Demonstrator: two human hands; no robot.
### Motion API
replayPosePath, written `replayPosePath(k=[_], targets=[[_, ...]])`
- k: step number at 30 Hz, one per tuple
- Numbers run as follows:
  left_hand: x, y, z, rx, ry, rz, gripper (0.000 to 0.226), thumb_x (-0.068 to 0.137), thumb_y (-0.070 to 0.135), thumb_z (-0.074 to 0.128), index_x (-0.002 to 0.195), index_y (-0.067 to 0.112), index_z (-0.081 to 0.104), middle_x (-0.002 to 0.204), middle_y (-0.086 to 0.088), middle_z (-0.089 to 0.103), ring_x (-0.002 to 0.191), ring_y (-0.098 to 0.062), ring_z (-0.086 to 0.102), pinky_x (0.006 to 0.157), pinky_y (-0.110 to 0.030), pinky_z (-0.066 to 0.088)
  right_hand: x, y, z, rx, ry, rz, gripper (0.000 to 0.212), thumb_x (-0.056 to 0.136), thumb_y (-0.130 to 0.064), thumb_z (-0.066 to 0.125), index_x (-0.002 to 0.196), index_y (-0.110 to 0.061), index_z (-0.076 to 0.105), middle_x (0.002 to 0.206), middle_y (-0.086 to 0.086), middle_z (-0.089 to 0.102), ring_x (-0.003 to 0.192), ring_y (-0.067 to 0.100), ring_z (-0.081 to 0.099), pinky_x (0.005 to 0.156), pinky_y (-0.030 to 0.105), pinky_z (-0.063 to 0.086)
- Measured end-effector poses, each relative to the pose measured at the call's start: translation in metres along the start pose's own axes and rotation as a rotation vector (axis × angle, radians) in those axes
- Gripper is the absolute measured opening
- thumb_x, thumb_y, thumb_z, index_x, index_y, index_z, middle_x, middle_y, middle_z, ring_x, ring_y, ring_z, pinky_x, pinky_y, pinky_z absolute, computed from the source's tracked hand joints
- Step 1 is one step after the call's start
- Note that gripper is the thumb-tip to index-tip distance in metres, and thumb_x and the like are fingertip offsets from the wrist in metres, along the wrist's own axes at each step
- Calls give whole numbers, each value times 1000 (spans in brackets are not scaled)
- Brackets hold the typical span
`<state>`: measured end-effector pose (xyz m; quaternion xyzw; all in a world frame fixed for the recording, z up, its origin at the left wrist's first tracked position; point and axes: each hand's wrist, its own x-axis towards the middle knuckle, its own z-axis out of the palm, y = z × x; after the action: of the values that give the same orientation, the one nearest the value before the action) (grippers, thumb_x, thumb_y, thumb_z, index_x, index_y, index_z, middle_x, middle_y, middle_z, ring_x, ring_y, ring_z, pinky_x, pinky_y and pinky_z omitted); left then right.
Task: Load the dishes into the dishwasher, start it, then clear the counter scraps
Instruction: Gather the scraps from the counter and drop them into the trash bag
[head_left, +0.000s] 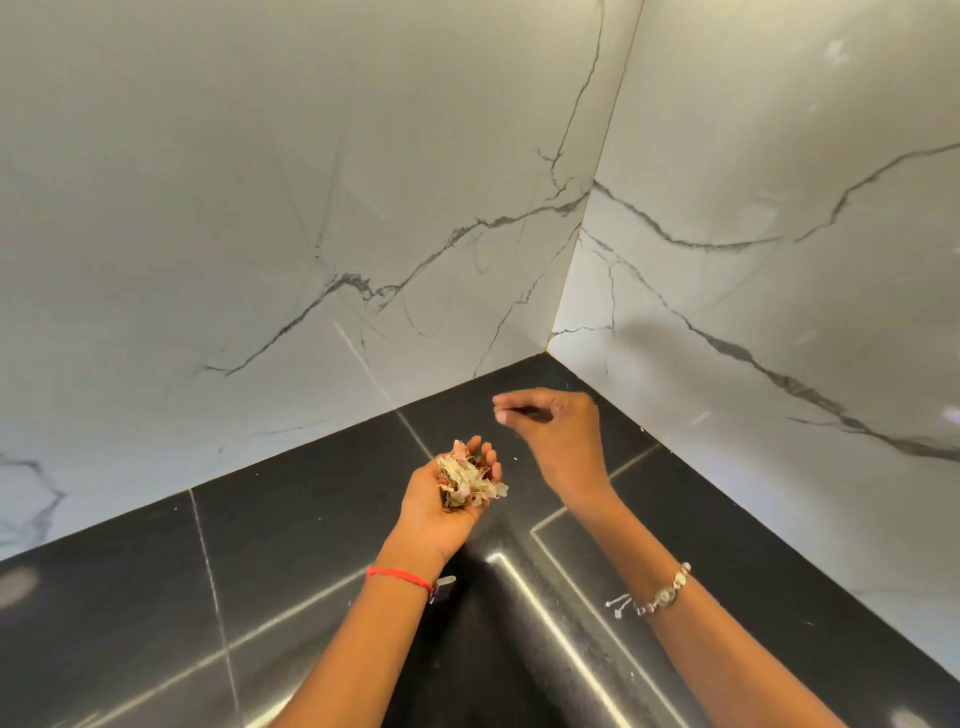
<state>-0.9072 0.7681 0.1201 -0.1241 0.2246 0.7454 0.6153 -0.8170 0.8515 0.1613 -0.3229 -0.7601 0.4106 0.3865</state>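
A black stone counter (311, 545) runs into a corner under white marble walls (260, 208), and the corner sits at about one o'clock from the middle of the view. The left hand (431, 514) is held palm up above the counter, just below centre at six o'clock. Its fingers are cupped round a small heap of pale, papery scraps (467, 483) that fills the palm and spills a little over the edge on the three o'clock side. The right hand (561, 436) hangs at about one o'clock from the left hand, near it but not touching, palm down, with the fingertips pointing toward nine o'clock. Its thumb and forefinger are drawn close together in a pinch, but whether anything is caught between them I cannot tell. A tiny white crumb (514, 459) lies on the counter between the two hands. A red thread (400, 576) circles the left wrist, and a beaded bracelet (665, 592) sits on the right wrist.
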Motion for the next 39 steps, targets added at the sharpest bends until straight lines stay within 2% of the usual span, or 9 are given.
replayPosePath(k=[4, 7, 12, 16, 22, 26, 30, 34, 39], targets=[[-46, -12, 10, 46, -11, 22, 31, 97, 9, 33, 82, 1, 60, 69, -15, 66, 61, -25, 66, 58, -31, 56, -51, -44, 3, -124, -182, -40, 17, 85, -5, 63, 96, -10, 75, 87, -3, 73, 70, -6, 63, 69, 4, 46], [-84, -22, 12, 84, -9, 23, 29, 96, 9, 33, 80, 2, 57, 77, -14, 60, 73, -23, 58, 71, -34, 50, -86, -68, 1, -178, -117, -74, 19, 82, 0, 63, 90, -10, 76, 89, 0, 73, 81, 2, 65, 76, 6, 48], [-148, -39, 5, -5, -74, 6, 31, 97, 7, 34, 78, 1, 58, 64, -13, 63, 58, -22, 64, 43, -27, 55, -136, -100, -13, -53, 23, -17, 17, 74, -1, 73, 84, -14, 75, 81, -1, 65, 73, 12, 63, 73, 19, 52], [-190, -52, -10, 41, -88, 10, 31, 98, 11, 33, 86, -1, 59, 84, -14, 60, 79, -23, 58, 56, -28, 56, -187, -108, -14, 221, 136, 172, 23, 85, -2, 58, 95, -17, 70, 87, 1, 67, 77, 10, 64, 68, 16, 52], [-232, -90, -55, 69, -46, 8, 30, 97, 10, 34, 87, 0, 60, 79, -14, 64, 80, -23, 58, 79, -31, 47, -272, -106, 15, 665, 292, 482, 26, 93, -9, 51, 115, -8, 64, 102, 5, 69, 90, 10, 67, 73, 17, 52], [-260, -115, -90, -7, -30, -79, 39, 95, 15, 38, 76, 0, 68, 76, -13, 68, 69, -23, 68, 66, -29, 57, -321, -120, 30, 951, 463, 558, 27, 95, -6, 44, 107, -5, 67, 98, 5, 72, 85, 10, 69, 62, 16, 53], [-288, -138, -118, -15, -4, -133, 36, 93, 17, 40, 80, 1, 69, 78, -12, 68, 75, -24, 66, 74, -31, 55, -369, -119, 34, 956, 576, 585, 30, 96, -8, 41, 109, -5, 67, 109, 10, 69, 98, 16, 66, 73, 22, 56], [-320, -160, -143, -10, -3, -127, 41, 90, 19, 42, 69, 5, 74, 77, -11, 70, 70, -22, 70, 66, -29, 58, -417, -111, 33, 924, 593, 606, 32, 96, -13, 40, 110, -12, 68, 114, 6, 68, 108, 18, 63, 90, 32, 49], [-361, -189, -174, 78, 2, -27, 42, 90, 18, 38, 77, 4, 75, 90, -15, 71, 84, -25, 70, 81, -34, 50, -477, -100, 26, 990, 549, 585, 32, 97, -19, 40, 116, -20, 66, 123, 0, 64, 116, 15, 59, 99, 36, 44]])
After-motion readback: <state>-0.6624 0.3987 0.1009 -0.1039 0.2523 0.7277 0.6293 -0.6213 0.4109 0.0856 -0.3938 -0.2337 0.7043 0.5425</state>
